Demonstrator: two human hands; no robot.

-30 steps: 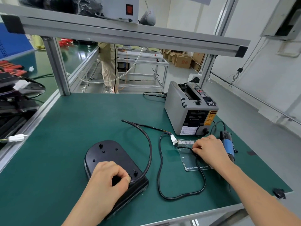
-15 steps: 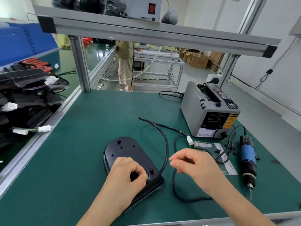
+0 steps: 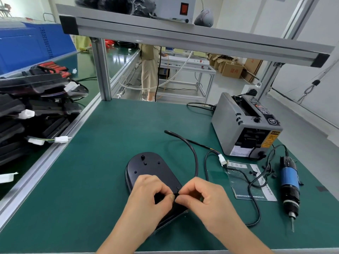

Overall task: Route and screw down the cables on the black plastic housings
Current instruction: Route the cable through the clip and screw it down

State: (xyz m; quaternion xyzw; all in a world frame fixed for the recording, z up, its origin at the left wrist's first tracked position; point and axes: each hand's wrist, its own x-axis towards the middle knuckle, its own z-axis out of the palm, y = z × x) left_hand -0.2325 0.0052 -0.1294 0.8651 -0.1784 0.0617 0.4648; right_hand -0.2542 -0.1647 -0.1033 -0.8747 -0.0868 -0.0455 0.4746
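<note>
- Right hand (image 3: pixel 207 198) had swung in from the right to meet the left hand (image 3: pixel 148 197) at the near end of the black housing (image 3: pixel 150 167), flat on the green table (image 3: pixel 91 180).
- Both hands' curled fingertips pinched a small black part (image 3: pixel 175 196) there; the cable (image 3: pixel 194 158) arced off the housing's right side.
- Likely step: seating a fastener; next would come the screwdriver (image 3: pixel 289 182), lying well apart.
- Fingers hid the part's kind and seat.

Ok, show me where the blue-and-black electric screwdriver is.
Head view, right side: the electric screwdriver lies on the green mat, nearer than the grey tape dispenser and right of the clear plastic bag.
</note>
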